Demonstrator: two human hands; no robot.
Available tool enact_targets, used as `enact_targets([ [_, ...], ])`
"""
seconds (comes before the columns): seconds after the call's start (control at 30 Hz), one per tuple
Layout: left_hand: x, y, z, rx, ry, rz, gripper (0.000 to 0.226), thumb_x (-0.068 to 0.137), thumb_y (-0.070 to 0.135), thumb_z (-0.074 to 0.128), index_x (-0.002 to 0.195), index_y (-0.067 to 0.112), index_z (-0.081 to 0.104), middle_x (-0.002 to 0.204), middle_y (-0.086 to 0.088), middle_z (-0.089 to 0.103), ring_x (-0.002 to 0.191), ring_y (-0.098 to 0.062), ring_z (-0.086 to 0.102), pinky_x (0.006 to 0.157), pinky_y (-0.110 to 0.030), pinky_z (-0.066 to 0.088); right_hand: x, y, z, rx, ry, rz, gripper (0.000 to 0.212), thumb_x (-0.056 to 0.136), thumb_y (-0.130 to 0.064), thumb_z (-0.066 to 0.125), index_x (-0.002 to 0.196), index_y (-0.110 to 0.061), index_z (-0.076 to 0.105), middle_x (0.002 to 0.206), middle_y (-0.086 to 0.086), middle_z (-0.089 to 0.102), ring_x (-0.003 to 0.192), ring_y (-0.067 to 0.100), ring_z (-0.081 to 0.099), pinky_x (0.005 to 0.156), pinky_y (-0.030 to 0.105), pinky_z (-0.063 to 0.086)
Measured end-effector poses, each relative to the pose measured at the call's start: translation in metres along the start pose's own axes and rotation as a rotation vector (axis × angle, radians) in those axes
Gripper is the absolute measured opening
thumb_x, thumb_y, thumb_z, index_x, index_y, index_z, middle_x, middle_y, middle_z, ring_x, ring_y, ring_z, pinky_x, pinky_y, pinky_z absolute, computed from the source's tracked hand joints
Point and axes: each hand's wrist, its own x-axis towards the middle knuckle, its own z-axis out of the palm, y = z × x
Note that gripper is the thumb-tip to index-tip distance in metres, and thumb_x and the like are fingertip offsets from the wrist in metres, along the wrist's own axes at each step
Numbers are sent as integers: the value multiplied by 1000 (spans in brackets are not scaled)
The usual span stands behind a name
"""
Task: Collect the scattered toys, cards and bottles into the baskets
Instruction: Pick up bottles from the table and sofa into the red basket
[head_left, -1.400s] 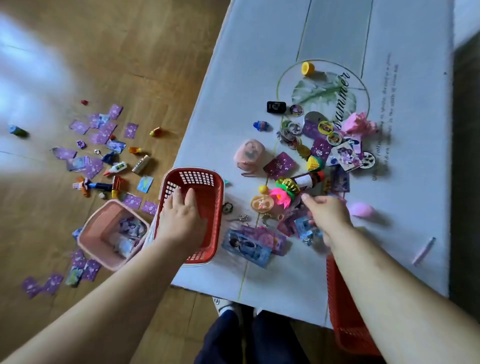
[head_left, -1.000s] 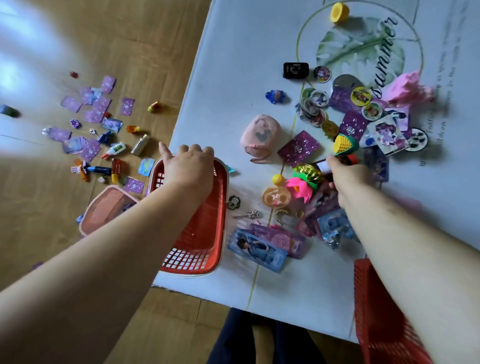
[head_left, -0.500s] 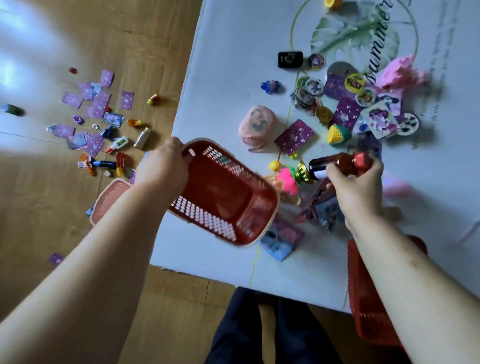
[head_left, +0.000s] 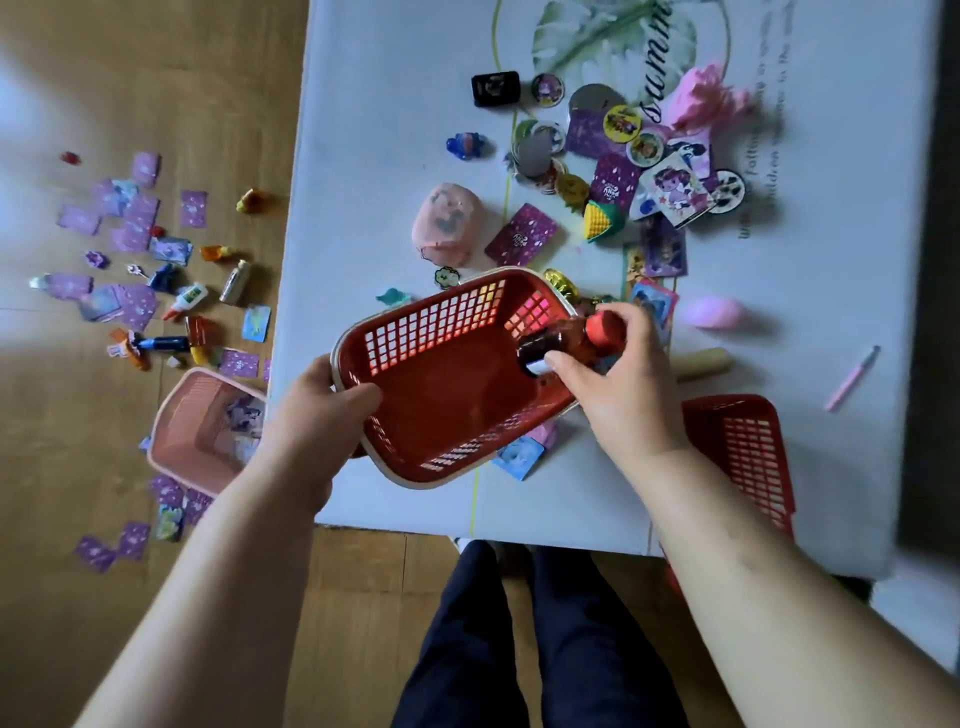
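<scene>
Left hand (head_left: 317, 410) grips near rim of red basket (head_left: 447, 379), thumb hooked inside, basket tilted with its mouth toward camera, above worktop (head_left: 374, 156). Right hand (head_left: 618, 384) comes in from right, wrist bent, fingers pinching dark red-capped bottle (head_left: 566, 338) over basket's far corner. Cards (head_left: 522, 235) scattered beyond. Pink basket (head_left: 202, 415) down on floor (head_left: 156, 78); second red basket (head_left: 743, 441) beside right forearm.

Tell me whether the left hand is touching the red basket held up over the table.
Touching. The head view shows the left hand gripping the red basket at its near rim, with the thumb curled over the rim into the basket.
</scene>
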Motion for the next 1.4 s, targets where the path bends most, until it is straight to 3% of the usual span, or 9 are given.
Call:
enact_targets([
  [0.23, -12, -2, 26, 71, -95, -8, 32, 84, -6, 51, 101, 19, 62, 93, -12, 71, 79, -27, 70, 64, -36, 57, 13, 29, -14, -161, -65, -43, 71, 70, -56, 69, 124, -12, 56, 121, 10, 50, 115, 27, 48, 100, 35, 40],
  [0.37, -14, 5, 24, 114, -49, 2, 28, 87, -3, 52, 104, 16, 61, 94, -14, 70, 82, -31, 69, 66, -37, 57, 39, 68, -37, -252, 31, 60, 35, 91, -18, 57, 125, -9, 55, 124, 16, 53, 112, 33, 52, 99, 34, 39],
  [0.5, -19, 12, 28, 99, -32, 4, 28, 88, -4, 52, 91, 23, 60, 92, -10, 70, 82, -28, 69, 61, -32, 55, 66, 96, -39, -912, -402, 118, 43, 87, -13, 54, 129, -18, 51, 130, 12, 49, 119, 35, 40, 102, 40, 38],
  [0.63, -20, 16, 38, 100, -45, -8, 28, 87, -2, 53, 92, 24, 61, 91, -9, 71, 80, -27, 70, 61, -33, 56, 85, 100, -30, -1048, -537, 92, 40, 89, -10, 50, 128, -18, 51, 127, 9, 45, 121, 33, 36, 96, 48, 44],
  [0.73, -19, 19, 41, 118, -43, -4, 31, 86, -1, 53, 105, 20, 62, 93, -8, 72, 80, -27, 71, 61, -34, 57, 92, 100, -30, -982, -523, 99, 39, 90, -6, 46, 128, -12, 48, 128, 14, 46, 119, 36, 41, 95, 49, 45],
  [0.83, -18, 24, 39, 136, -30, 2, 32, 85, 0, 53, 109, 18, 63, 91, -7, 73, 77, -24, 72, 57, -32, 57, 89, 87, -43, -795, -182, 39, 33, 92, -6, 48, 124, -4, 46, 124, 21, 50, 116, 39, 45, 93, 44, 44],
  [1.0, -19, 34, 34, 165, -3, 18, 30, 86, 2, 53, 108, 20, 62, 89, -5, 73, 77, -23, 71, 57, -31, 56, 64, 35, -81, -30, 236, 71, 40, 94, -27, 55, 132, -17, 44, 125, 8, 58, 102, 27, 62, 83, 29, 45],
  [1.13, -22, 44, 29, 160, 38, 34, 28, 88, 3, 54, 107, 23, 59, 87, -1, 70, 73, -18, 69, 51, -25, 52, 41, 0, -69, 209, 76, -16, 33, 87, -29, 68, 115, -26, 52, 101, -11, 65, 87, 0, 64, 79, 16, 49],
  [1.4, -23, 46, 16, 127, 44, -35, 28, 85, 0, 55, 108, 14, 63, 90, -10, 73, 79, -29, 72, 68, -41, 60, 45, 4, -7, -120, 1, -95, 44, 77, -32, 77, 117, -19, 64, 114, 8, 59, 112, 27, 51, 96, 26, 31],
])
